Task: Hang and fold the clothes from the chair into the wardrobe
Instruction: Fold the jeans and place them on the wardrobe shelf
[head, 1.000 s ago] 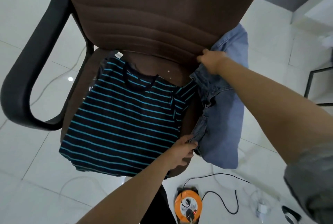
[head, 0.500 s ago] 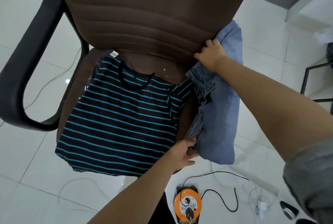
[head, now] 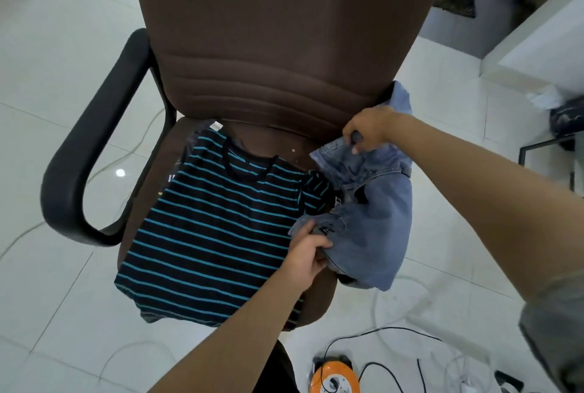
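The jeans [head: 376,222] hang over the right edge of the chair [head: 284,45] seat. Both hands grip them: the right hand [head: 368,130] pinches the waistband near the backrest, the left hand [head: 308,253] holds the front edge. A striped shirt [head: 215,228] lies flat on the seat, left of the jeans. Open floor [head: 63,76] surrounds the chair.

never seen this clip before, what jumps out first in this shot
A black T-shirt with turquoise stripes lies spread flat on the seat of the brown fabric office chair, filling the middle of the view. At the seat's right edge, both hands grip a pair of light blue denim jeans: the right hand near the backrest, the left hand at the front. An orange cable reel sits on the white floor below.
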Tool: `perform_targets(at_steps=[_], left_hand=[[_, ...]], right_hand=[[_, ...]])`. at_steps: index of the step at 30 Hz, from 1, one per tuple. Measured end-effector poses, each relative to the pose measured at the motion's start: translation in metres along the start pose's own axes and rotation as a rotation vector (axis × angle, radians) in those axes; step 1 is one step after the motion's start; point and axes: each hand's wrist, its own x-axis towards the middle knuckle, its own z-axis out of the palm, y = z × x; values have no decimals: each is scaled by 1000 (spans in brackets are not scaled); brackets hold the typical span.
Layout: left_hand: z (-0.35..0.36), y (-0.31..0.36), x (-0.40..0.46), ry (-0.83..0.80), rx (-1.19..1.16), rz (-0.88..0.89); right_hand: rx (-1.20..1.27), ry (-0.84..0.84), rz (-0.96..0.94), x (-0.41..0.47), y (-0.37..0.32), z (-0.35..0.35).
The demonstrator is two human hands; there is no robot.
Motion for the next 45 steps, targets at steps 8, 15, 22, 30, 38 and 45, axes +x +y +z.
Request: perform_targets(at_steps=[8,15,22,30,38,45], left_hand=[[-6,45,-76,104,402,444],[-24,68,-194,192,593,891],[-58,110,-336,94,699,1278],[-93,143,-451,50,754,1378],[-97,175,-524,65,946,1518],[-75,197,-567,-25,1240,1494]], right_hand=[[201,151,170,-78,-37,-36],[545,698,246,-200,-120,-61],[1066,1265,-5,-296,-246,-99],[1134,1275,-171,-337,-357,-135],[1049,1430,-378,-358,-427,-187],[1218,1406,-501,-383,-439,-216]])
